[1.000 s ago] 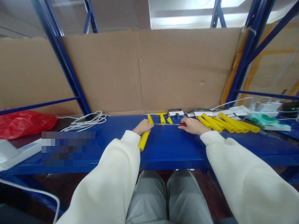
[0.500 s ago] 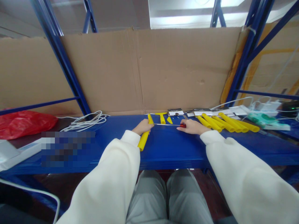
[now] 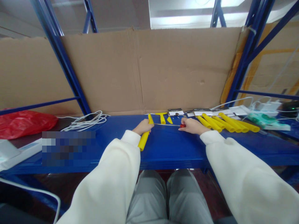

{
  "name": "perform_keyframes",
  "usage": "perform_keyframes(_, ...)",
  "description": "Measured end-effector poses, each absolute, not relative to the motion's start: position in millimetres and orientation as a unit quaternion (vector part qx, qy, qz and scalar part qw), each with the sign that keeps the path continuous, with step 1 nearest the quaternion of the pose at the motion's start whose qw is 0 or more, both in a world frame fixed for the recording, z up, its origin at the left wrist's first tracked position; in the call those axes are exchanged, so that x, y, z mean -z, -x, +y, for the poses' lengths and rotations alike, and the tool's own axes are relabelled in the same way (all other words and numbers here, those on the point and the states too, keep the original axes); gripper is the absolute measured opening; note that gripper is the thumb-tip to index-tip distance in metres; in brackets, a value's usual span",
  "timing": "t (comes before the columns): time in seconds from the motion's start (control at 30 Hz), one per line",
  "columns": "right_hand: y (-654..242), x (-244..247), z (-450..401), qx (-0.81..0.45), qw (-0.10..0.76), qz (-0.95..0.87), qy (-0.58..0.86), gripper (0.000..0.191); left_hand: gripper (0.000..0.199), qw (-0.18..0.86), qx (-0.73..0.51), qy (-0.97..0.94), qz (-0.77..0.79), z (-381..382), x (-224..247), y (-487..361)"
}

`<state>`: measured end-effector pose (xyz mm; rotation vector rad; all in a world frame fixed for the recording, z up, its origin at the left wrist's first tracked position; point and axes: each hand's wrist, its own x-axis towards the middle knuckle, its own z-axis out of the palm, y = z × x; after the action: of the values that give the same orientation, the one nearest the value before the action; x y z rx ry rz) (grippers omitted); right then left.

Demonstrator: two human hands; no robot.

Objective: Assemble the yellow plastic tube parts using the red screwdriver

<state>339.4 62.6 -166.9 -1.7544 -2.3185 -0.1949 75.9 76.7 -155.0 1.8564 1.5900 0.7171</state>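
Note:
My left hand [image 3: 143, 127] is closed around a yellow plastic tube [image 3: 144, 141], which tilts with its wide end toward me. My right hand [image 3: 191, 126] grips the red handle of a screwdriver [image 3: 168, 125]. Its thin metal shaft runs left, and the tip meets the side of the tube near my left fingers. Just beyond, on the blue shelf, lie a yellow T-shaped piece [image 3: 162, 118] and a small yellow pointed piece [image 3: 169, 120]. Whether a screw sits at the screwdriver's tip is too small to tell.
Several yellow tubes [image 3: 224, 123] lie in a row right of my right hand, by black-and-white packaging cards [image 3: 202, 112]. A coiled white cable [image 3: 97, 118] and a red plastic bag [image 3: 28, 123] are at left. Cardboard [image 3: 175, 71] walls the back of the blue shelf [image 3: 173, 146].
The fingers of my right hand have shifted slightly on the screwdriver's handle. The tube and my left hand stay in place.

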Motion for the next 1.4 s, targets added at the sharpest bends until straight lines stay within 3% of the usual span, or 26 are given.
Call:
perform_keyframes(0.23,-339.2,167.8,61.9,0.015,0.121,-0.792,0.599,0.027,0.025,0.284,-0.264,-0.702,0.597,77.1,154.3,-74.4)
perform_keyframes(0.73,-343.5,172.6,67.9,0.043,0.156,-0.789,0.593,0.020,0.023,0.276,-0.255,-0.703,0.604,80.9,156.5,-73.5)
perform_keyframes(1.0,-341.8,169.5,65.6,0.021,0.124,-0.807,0.577,0.025,0.024,0.276,-0.250,-0.707,0.601,80.8,156.1,-73.8)
perform_keyframes(1.23,-340.5,168.7,66.2,0.042,0.118,-0.809,0.574,0.013,0.023,0.281,-0.251,-0.710,0.595,81.9,157.0,-72.4)
perform_keyframes(1.4,-339.8,168.9,63.6,0.053,0.130,-0.784,0.604,0.015,0.026,0.288,-0.251,-0.707,0.595,80.4,156.5,-72.8)
